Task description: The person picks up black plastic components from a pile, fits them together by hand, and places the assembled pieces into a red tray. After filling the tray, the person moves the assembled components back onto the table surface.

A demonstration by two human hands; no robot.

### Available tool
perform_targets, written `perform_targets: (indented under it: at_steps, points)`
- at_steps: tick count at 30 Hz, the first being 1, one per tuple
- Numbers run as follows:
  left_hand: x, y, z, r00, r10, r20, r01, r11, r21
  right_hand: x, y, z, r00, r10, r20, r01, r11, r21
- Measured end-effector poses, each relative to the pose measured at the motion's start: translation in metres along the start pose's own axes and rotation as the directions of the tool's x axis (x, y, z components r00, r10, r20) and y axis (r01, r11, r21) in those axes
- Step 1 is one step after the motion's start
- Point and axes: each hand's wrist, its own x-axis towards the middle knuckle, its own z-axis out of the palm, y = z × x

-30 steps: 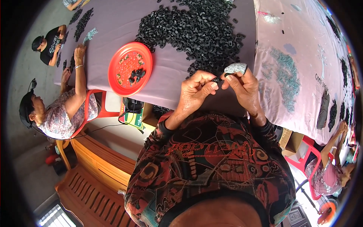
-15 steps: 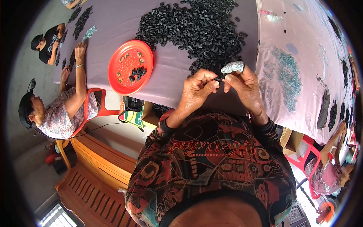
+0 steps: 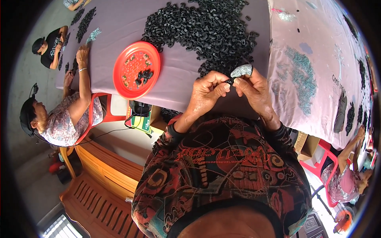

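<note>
My left hand (image 3: pixel 209 90) pinches a small black plastic part (image 3: pixel 229 81) between thumb and fingertips. On the part's other side, my right hand (image 3: pixel 254 89) grips it too, its index finger wearing a grey knitted finger cover (image 3: pixel 241 70). The two hands almost meet over the near edge of the table. Just beyond them lies a large pile of small black plastic parts (image 3: pixel 198 33). To the left sits a red plate (image 3: pixel 119 85) with a patterned bottom and several black pieces (image 3: pixel 143 77) on it. The part's exact shape is hidden by my fingers.
A mauve cloth (image 3: pixel 107 23) covers this table; a pink one (image 3: pixel 278 107) with scattered teal bits (image 3: pixel 303 79) adjoins at right. People sit at left (image 3: pixel 63 119) and right (image 3: pixel 341 178). An orange slatted bench (image 3: pixel 99 190) and cardboard box (image 3: pixel 158 121) stand near me.
My right hand has shifted slightly left and closer to my left hand, with its covered finger lying nearer the black part. The plate and pile stay where they were.
</note>
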Motion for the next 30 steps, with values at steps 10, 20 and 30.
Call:
perform_targets:
  at_steps: [10, 20, 30]
  points:
    - [-0.001, -0.002, -0.009, 0.998, -0.035, 0.047, 0.033, 0.999, 0.039, -0.003, 0.004, 0.002, 0.997, 0.044, 0.056, -0.048, 0.996, 0.068]
    - [-0.003, -0.003, -0.013, 0.998, 0.006, 0.057, -0.012, 0.993, 0.116, -0.003, -0.006, 0.003, 0.994, 0.032, 0.107, 0.008, 0.935, -0.353]
    - [-0.01, -0.002, -0.014, 0.989, -0.117, 0.085, 0.102, 0.981, 0.165, -0.003, -0.014, -0.001, 0.956, -0.043, 0.289, 0.223, 0.745, -0.628]
